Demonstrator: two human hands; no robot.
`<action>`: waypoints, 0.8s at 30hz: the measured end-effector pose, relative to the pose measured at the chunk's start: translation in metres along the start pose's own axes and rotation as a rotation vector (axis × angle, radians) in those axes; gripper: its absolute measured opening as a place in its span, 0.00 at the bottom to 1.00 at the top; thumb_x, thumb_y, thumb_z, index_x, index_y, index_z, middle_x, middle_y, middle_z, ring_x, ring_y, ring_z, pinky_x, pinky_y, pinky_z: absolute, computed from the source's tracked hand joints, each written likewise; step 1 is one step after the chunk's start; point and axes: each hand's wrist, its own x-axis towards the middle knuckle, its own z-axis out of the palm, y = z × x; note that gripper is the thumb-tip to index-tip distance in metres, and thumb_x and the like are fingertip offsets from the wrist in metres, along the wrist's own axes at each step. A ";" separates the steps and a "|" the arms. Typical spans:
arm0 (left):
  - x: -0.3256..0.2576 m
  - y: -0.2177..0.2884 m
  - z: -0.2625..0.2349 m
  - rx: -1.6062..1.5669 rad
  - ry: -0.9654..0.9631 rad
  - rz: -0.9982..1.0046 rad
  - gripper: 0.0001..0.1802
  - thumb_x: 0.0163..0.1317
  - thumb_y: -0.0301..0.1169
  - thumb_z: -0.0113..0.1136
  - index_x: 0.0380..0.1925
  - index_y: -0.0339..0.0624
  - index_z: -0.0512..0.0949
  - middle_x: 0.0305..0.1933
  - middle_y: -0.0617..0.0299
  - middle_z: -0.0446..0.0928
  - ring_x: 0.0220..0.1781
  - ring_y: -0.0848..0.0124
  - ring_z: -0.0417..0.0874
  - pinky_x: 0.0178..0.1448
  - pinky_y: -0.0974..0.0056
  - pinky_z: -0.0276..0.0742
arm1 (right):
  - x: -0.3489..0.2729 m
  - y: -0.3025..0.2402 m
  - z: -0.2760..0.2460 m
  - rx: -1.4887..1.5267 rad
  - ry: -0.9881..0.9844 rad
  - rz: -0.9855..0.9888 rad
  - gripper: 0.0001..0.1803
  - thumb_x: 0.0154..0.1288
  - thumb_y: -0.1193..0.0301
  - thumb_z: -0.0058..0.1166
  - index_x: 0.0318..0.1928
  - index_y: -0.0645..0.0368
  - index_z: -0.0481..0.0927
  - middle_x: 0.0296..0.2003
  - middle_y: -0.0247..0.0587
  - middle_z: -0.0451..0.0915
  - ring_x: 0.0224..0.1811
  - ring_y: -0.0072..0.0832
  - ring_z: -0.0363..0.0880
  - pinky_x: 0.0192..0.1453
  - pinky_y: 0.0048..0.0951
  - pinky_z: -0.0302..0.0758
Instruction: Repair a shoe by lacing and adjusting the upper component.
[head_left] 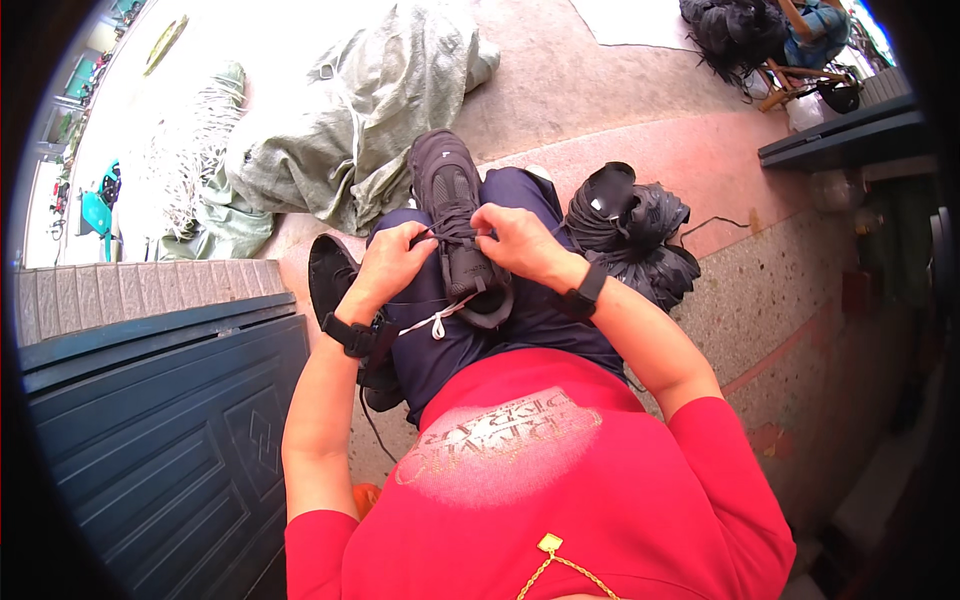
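A dark sneaker [452, 190] rests across my thighs, toe pointing away from me, its opening and heel nearest my body. My left hand [393, 258] is at the left side of the lacing, thumb and fingers pinched on a dark shoelace [455, 232]. From the other side my right hand [522, 243] pinches the lace too, its fingertips close to the sneaker's tongue. A white string [438, 322] with a small loop hangs by the heel, over my dark trousers. The exact lace ends between my fingers are too small to make out.
Left of my knees lies another black shoe [330, 272]. A bundle of dark shoes and black plastic [640, 240] sits on the floor at right. Ahead lies a large grey-green woven sack [320, 140], beside a heap of pale strings [200, 160]. Blue doors [180, 430] stand at left.
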 end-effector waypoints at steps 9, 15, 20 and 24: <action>0.003 0.008 -0.006 0.003 -0.046 -0.072 0.14 0.49 0.34 0.59 0.33 0.37 0.77 0.31 0.48 0.77 0.36 0.57 0.79 0.39 0.61 0.72 | 0.008 -0.003 0.007 -0.347 -0.187 -0.156 0.14 0.47 0.79 0.47 0.38 0.60 0.70 0.30 0.50 0.76 0.35 0.46 0.76 0.38 0.40 0.72; 0.004 0.003 0.003 0.004 -0.022 -0.010 0.12 0.51 0.31 0.59 0.33 0.35 0.77 0.26 0.53 0.77 0.27 0.67 0.77 0.33 0.65 0.70 | 0.031 0.019 -0.008 -0.067 -0.467 -0.123 0.18 0.44 0.74 0.51 0.41 0.60 0.71 0.29 0.48 0.77 0.35 0.42 0.76 0.40 0.37 0.72; 0.004 0.012 0.014 0.222 -0.005 -0.056 0.12 0.54 0.35 0.55 0.32 0.37 0.76 0.28 0.46 0.76 0.35 0.52 0.78 0.38 0.56 0.72 | 0.029 0.024 -0.012 0.038 -0.399 -0.099 0.15 0.46 0.74 0.53 0.39 0.62 0.74 0.30 0.46 0.77 0.35 0.37 0.77 0.43 0.31 0.73; 0.004 0.013 0.015 0.332 0.024 -0.060 0.11 0.55 0.35 0.53 0.32 0.39 0.76 0.28 0.46 0.76 0.34 0.51 0.77 0.37 0.53 0.72 | 0.023 0.028 -0.005 -0.029 -0.294 -0.174 0.13 0.47 0.75 0.53 0.36 0.62 0.75 0.30 0.46 0.78 0.35 0.36 0.78 0.43 0.30 0.73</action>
